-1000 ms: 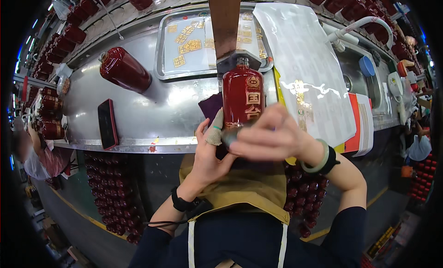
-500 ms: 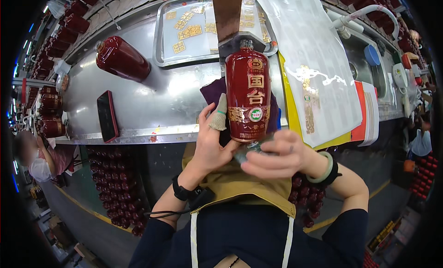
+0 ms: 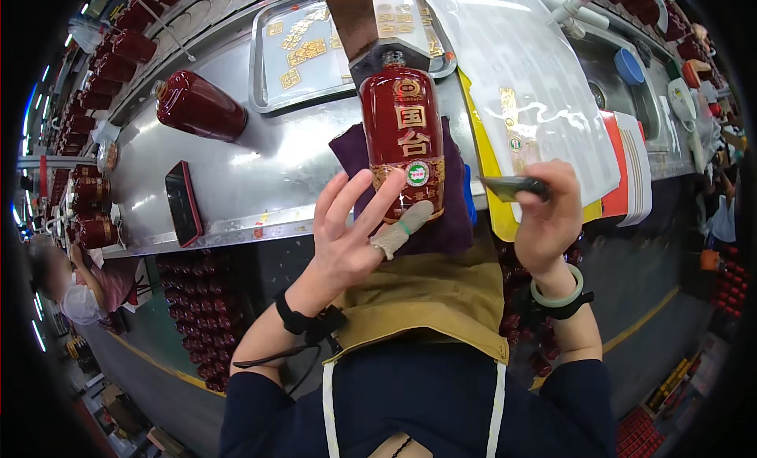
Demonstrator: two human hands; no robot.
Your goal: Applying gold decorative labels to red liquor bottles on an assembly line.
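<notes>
A dark red bottle (image 3: pixel 398 135) with gold characters, a gold band and a round green-and-white emblem lies on a purple cloth (image 3: pixel 457 229), its neck at a dark rest. My left hand (image 3: pixel 347 237) has its fingers spread at the bottle's lower left side. Its thumb wears a pale cloth finger cot (image 3: pixel 400 228) and lies against the bottle near its base. To the right of the bottle, my right hand (image 3: pixel 548 221) is raised, gripping a small dark flat scraper (image 3: pixel 514 188) that points left toward the bottle.
Another red bottle (image 3: pixel 201 106) lies at left, near a phone (image 3: pixel 184 204). A metal tray (image 3: pixel 264 99) holds gold stickers. White backing sheets (image 3: pixel 544 87) lie on a yellow sheet (image 3: pixel 490 194), beside a sink with a blue cup (image 3: pixel 628 66). A person (image 3: pixel 83 288) works at far left.
My right hand has moved from the bottle's base to the right, carrying the scraper. My left hand has shifted its thumb onto the bottle's lower front. The whole view has shifted slightly.
</notes>
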